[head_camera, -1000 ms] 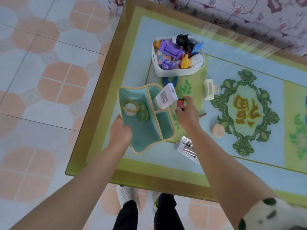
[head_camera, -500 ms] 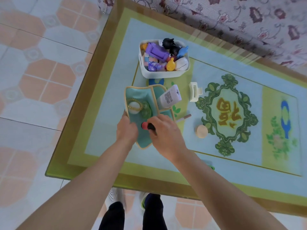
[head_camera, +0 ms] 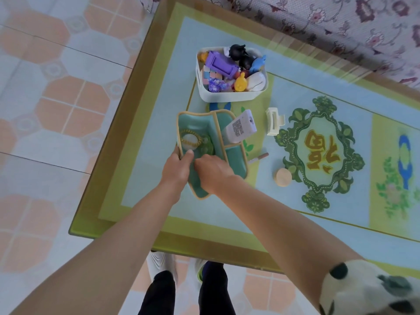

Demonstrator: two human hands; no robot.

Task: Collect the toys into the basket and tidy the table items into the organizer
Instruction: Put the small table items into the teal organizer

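Nearby, basket (head_camera: 229,96) holds toys (head_camera: 223,67); organizer (head_camera: 236,165) holds tube (head_camera: 239,129)

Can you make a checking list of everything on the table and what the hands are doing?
Surface: patterned table, glass-topped.
Job's things: white basket full of toys; teal organizer holding a white bottle and a gold-rimmed round item.
Clutter: cream hair clip, thin stick, round tan puff loose on the table.
Grippers: left hand grips the organizer's edge; right hand reaches inside, contents hidden.
Cables: nothing seen.
Surroundings: tiled floor, floral fabric.
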